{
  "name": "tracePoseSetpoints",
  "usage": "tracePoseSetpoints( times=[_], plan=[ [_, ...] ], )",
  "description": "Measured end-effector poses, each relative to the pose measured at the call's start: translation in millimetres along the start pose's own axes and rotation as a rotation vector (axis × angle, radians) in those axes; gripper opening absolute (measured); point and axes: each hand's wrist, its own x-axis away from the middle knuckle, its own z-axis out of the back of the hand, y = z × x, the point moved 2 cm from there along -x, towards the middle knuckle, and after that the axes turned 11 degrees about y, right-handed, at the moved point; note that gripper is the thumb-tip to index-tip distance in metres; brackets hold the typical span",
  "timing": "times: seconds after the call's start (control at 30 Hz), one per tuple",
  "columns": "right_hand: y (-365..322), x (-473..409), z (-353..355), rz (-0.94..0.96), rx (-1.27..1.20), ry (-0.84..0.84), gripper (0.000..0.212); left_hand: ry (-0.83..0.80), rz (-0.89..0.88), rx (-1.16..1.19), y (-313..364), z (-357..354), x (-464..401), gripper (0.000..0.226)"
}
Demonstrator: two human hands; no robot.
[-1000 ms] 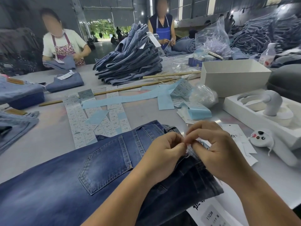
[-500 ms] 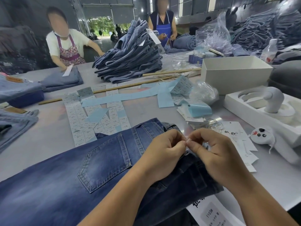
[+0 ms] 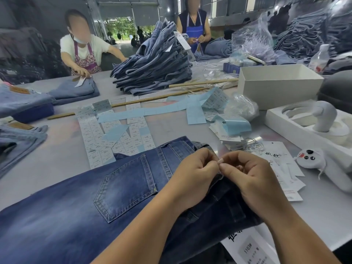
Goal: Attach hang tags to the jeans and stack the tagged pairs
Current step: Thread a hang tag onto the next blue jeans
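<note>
Presently, head view: a dark blue denim pair of jeans (image 3: 122, 189) lies flat on the grey worktop (image 3: 47, 164), back pocket up, directly before the wearer. Left hand (image 3: 194, 174) and right hand (image 3: 253, 178) meet fingertip to fingertip over the waistband, each curled and pinching something small; what it is cannot be told. White printed hang tags (image 3: 282, 164) lie just right of the hands. A stack of folded lighter jeans (image 3: 156, 69) stands well beyond.

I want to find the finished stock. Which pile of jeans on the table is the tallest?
The grey-blue pile at the far middle of the table, between the two other workers; the piles at the left hold only a few pairs.
</note>
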Motion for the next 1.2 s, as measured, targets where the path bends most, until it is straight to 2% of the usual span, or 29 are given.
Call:
tracePoseSetpoints(
  times=[0.13, 0.23, 0.37, 0.57, 0.77, 0.97, 1.07, 1.2],
  plan=[
    [-0.4, -3.1, 4.6, 0.041, 0.183, -0.045, 0.012, 0.013, 0.049, 0.148, -1.1, -0.4, -0.7, 0.009],
    [-0.4, -2.0, 4.2, 0.041, 0.202, -0.042, 0.007, 0.013, 0.033, 0.151, -1.1, -1.6, 0.5, 0.012],
    [0.2, -0.7, 5.1, 0.064, 0.250, -0.037, 0.012, 0.042, -0.014, 0.067, -4.5, -3.2, 0.2, 0.021],
    [-1.8, 0.2, 1.9, 0.118, 0.220, 0.007, 0.016, 0.046, 0.066, 0.233, -1.7, -3.9, -2.8, 0.015],
    [-4.0, 5.1, -2.1, 0.237, 0.255, 0.015, 0.026, 0.272, 0.226, 0.365, -9.2, 2.9, -14.2, 0.027],
    [0.2, 9.2, -0.9, 0.187, 0.190, 0.055, 0.015, 0.242, 0.203, 0.401, -7.8, 1.4, -12.0, 0.023],
    [-0.9, 10.4, 0.9, 0.158, 0.163, 0.039, 0.018, 0.221, 0.165, 0.327, -6.3, 0.1, -7.2, 0.019],
    [-1.6, 4.8, 12.4, 0.130, 0.178, 0.009, 0.032, 0.168, 0.099, 0.154, -3.8, -4.3, -2.2, 0.018]
  ],
)
